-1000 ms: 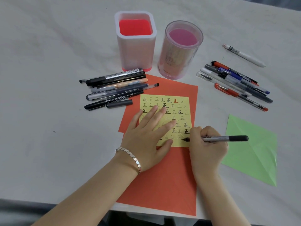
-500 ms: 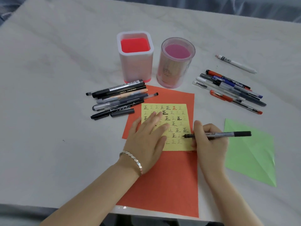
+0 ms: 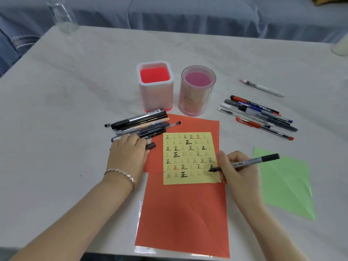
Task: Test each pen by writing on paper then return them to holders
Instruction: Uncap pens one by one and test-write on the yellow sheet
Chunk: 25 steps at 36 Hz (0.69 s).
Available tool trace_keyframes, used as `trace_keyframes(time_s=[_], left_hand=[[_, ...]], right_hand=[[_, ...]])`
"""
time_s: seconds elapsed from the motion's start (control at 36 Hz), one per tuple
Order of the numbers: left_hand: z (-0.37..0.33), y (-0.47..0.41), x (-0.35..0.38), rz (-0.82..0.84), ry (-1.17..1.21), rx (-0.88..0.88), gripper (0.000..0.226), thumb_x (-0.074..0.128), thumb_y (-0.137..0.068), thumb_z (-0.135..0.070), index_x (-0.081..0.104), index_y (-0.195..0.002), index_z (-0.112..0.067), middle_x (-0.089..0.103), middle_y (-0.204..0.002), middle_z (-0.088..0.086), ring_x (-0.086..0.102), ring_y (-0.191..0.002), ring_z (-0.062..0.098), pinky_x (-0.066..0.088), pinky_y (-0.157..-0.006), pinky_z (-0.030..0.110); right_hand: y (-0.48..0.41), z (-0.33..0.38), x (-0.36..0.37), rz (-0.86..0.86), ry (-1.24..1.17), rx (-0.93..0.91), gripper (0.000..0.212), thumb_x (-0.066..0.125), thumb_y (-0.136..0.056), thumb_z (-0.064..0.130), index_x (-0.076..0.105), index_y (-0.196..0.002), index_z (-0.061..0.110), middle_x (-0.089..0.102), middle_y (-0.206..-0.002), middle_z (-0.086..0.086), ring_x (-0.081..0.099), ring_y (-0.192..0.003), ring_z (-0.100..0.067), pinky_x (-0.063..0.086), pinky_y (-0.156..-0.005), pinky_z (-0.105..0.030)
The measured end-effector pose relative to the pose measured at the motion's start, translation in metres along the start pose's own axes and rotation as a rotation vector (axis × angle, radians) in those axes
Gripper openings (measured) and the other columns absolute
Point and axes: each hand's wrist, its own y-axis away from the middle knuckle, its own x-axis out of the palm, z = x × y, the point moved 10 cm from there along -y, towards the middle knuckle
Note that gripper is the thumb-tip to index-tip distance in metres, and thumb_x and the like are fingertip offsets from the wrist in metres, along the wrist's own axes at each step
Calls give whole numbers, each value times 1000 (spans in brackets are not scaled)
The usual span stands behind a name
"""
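Note:
My right hand (image 3: 237,172) grips a grey marker with a black end (image 3: 250,162); its tip touches the right edge of the yellow note (image 3: 188,179), which is covered in test characters. The note lies on an orange sheet (image 3: 184,213). My left hand (image 3: 128,153) rests at the near end of the left pen pile (image 3: 141,121), fingers curled around a dark pen cap (image 3: 150,146) that sticks out past the thumb. Behind the papers stand a square white holder with a red inside (image 3: 156,97) and a round clear pink holder (image 3: 194,100), neither with a pen in it.
Several pens (image 3: 259,113) lie in a group right of the round holder, with a lone white pen (image 3: 263,88) behind them. A green sheet (image 3: 286,185) lies at the right. A clear bottle (image 3: 62,14) stands at the far left corner.
My left hand has left the yellow note and gone left to the pen pile, closing over the dark cap. The right hand keeps the marker at the note's right edge. The view has tilted up.

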Motion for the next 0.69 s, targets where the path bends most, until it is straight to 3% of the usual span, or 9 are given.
trace_keyframes(time_s=[0.08,0.14,0.19,0.28,0.36,0.56,0.69], left_hand=[[-9,7,-13,-17,276,-69,12,65,-81,-9,64,-93,-5,59,-86,7,58,-79,27,44,-70,36],[-18,12,-17,15,494,-124,12,52,-92,-16,57,-102,-15,54,-92,-6,54,-84,12,39,-74,20],[-31,18,-19,41,630,-125,8,49,-93,-21,51,-99,-26,52,-85,-18,51,-78,-2,36,-65,6],[-49,24,-27,54,790,-82,18,52,-91,-20,48,-93,-38,58,-84,-20,55,-79,-3,38,-65,3],[-62,28,-36,40,869,-44,28,55,-90,-18,47,-87,-45,60,-83,-21,55,-84,-5,41,-67,6],[-73,31,-44,40,918,-9,31,59,-87,-15,51,-88,-46,60,-85,-23,54,-88,-6,41,-73,6],[-71,33,-44,47,931,-32,35,62,-86,-13,52,-86,-46,59,-84,-25,53,-88,-8,39,-73,4]], right_hand=[[0,2,1,2,14,-12,33,65,-83,20,49,-57,10,50,-38,7,41,-37,-3,33,-42,-15],[0,4,3,17,-32,10,25,64,-83,17,54,-63,7,56,-42,6,48,-40,-2,38,-45,-13],[1,7,7,46,-136,54,18,59,-87,14,60,-70,7,65,-51,3,59,-48,-4,45,-49,-12],[3,11,10,76,-292,118,32,45,-91,29,64,-75,8,71,-64,-9,67,-58,-17,52,-55,-19],[6,18,6,60,-404,152,47,41,-80,46,67,-66,10,69,-59,-15,65,-53,-22,53,-53,-23],[8,33,-5,16,-399,110,57,37,-95,32,69,-52,15,62,-48,-11,57,-45,-19,48,-59,-33],[9,40,-3,36,-401,92,52,40,-87,39,69,-51,15,62,-47,-11,56,-43,-19,51,-53,-26]])
